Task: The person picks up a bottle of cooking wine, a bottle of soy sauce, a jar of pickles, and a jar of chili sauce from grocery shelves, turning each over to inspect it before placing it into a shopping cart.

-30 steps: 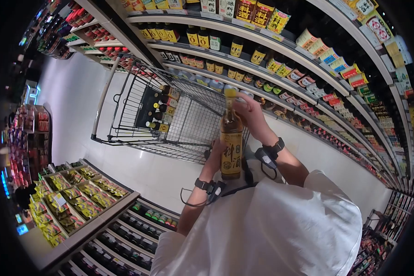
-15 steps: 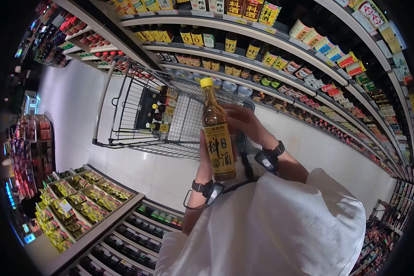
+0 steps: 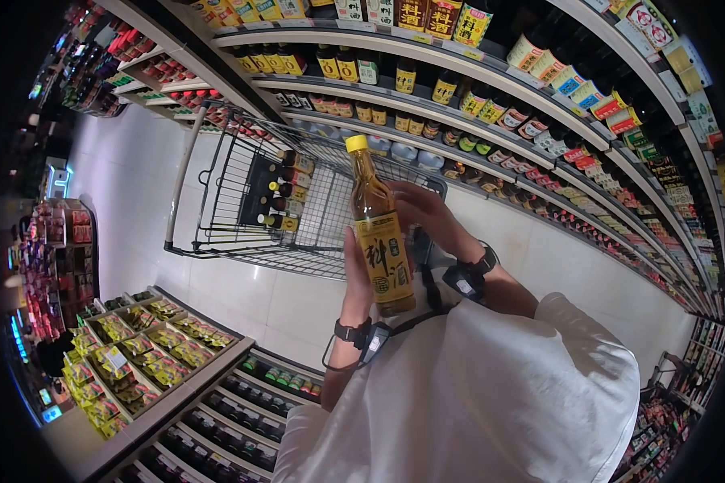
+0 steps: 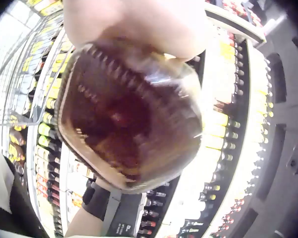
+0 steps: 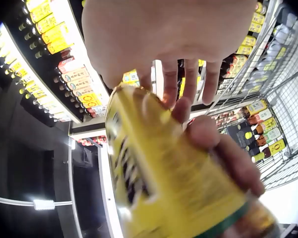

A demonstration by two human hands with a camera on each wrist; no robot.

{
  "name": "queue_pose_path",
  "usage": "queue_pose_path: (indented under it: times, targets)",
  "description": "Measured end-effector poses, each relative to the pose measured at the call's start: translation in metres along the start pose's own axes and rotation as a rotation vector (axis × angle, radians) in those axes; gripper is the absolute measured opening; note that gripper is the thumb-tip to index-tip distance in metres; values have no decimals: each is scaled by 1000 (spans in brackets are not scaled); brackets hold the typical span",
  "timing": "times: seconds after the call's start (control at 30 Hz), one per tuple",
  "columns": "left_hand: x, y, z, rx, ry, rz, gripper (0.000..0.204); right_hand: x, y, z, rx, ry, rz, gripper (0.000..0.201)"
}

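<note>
The left hand [image 3: 356, 270] grips the lower body of a bottle [image 3: 380, 233], fingers wrapped round it from the left and behind, so that it stands nearly upright, leaning slightly left, with its yellow cap on top and its yellow label toward the person. In the left wrist view the left hand [image 4: 139, 25] closes over the bottle [image 4: 129, 114] seen from its base, amber liquid showing through. The right hand [image 3: 419, 211] lies against the bottle's right side at shoulder height; in the right wrist view its fingers [image 5: 188, 79] are only loosely bent and rest on the label of the bottle [image 5: 173, 188], steadying rather than clasping it. The bottle is held in the air just in front of the cart [image 3: 298, 209], between it and the person's chest, clear of the shelves [image 3: 475, 88] beyond. Judging by this, the bottle is off the shelf and being looked over; it is not yet in the cart, where several similar bottles [image 3: 280, 193] already lie at the far end.
</note>
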State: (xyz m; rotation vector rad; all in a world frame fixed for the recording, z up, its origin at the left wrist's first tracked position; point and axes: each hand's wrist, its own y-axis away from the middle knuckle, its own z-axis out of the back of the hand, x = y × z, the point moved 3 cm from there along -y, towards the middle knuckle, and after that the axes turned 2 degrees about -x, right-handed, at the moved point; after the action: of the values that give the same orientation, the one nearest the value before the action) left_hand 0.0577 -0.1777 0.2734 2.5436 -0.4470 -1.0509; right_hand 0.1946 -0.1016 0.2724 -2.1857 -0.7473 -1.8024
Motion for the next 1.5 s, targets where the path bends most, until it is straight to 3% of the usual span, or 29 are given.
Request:
queue_pose_path:
  times: [0.07, 0.1, 0.2, 0.23, 0.33, 0.43, 0.53, 0.73, 0.83, 0.93, 1.03, 1.13, 1.17, 1.27, 1.33, 1.37, 1.5]
  targets:
    - [-1, -2, 6, -164, -193, -75, 69, -6, -1, -5, -111, -78, 9, 45]
    - [-3, -1, 8, -95, -352, -92, 59, -8, -1, -9, -169, -115, 14, 46]
    - [-17, 9, -1, -92, -795, -171, 58, -7, -1, -27, 43, -623, -146, 51]
    - [-12, 8, 0, -107, -724, -204, 56, -4, 1, -27, -113, -556, -143, 51]
    - [-16, 11, -4, -107, -720, -150, 55, -18, 2, -23, -33, -654, -238, 51]
    - [-15, 11, -8, -111, -660, -187, 54, -20, 2, -22, -53, -617, -225, 52]
    - [-18, 13, -6, -167, -572, -92, 42, -16, 5, -20, -61, -578, -314, 53]
    - [-12, 8, 6, -178, -666, -68, 40, -34, -2, -18, -10, -666, -238, 54]
    - [-16, 10, -4, -200, -561, -53, 36, -30, -1, -18, -28, -670, -209, 48]
    - [-4, 5, 0, -136, -901, -270, 37, -15, -2, -23, -182, -413, -43, 45]
    - [3, -1, -4, -215, -841, -485, 34, 2, 3, -30, -305, -87, 84, 39]
    - [-2, 3, 2, -170, -334, -278, 40, 5, 1, -21, -192, -50, 162, 36]
    - [-2, 5, 3, -28, -161, -141, 44, 8, 1, -19, -168, -52, 149, 34]
    - [-9, 17, -12, -58, 233, 26, 66, 20, 1, -15, -98, -29, 179, 29]
    - [-12, 18, -14, -90, 300, 61, 73, 20, 1, -16, -61, 25, 278, 25]
    - [-12, 17, -12, -66, 325, 59, 73, 25, 4, -20, -53, -97, 187, 22]
    - [-6, 16, -4, 8, 273, 22, 74, 21, 4, -18, -95, 21, 133, 19]
